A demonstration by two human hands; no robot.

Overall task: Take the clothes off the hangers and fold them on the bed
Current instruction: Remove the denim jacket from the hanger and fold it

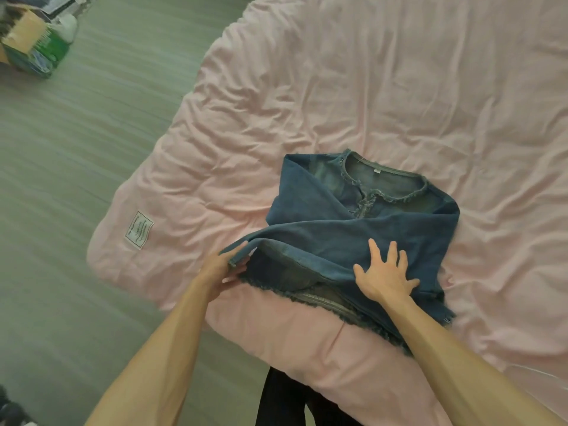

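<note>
The left hand [220, 269] pinches the denim jacket [310, 210]; right hand [384, 275] presses it.

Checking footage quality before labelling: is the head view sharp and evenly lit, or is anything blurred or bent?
Head view: soft even light, no glare; denim top and right hand fairly sharp; left hand slightly smeared; floor streaked with blur; corner box blurred.

The denim top [362, 229] is mid-blue, faded grey-blue at its neckline. The bedcover [368, 87] is plain pale pink, with a white, dark-printed label [139, 230] at nine o'clock. The floor [76, 179] is streaked grey-green; the box [33, 47] at eleven o'clock, green and tan.
</note>
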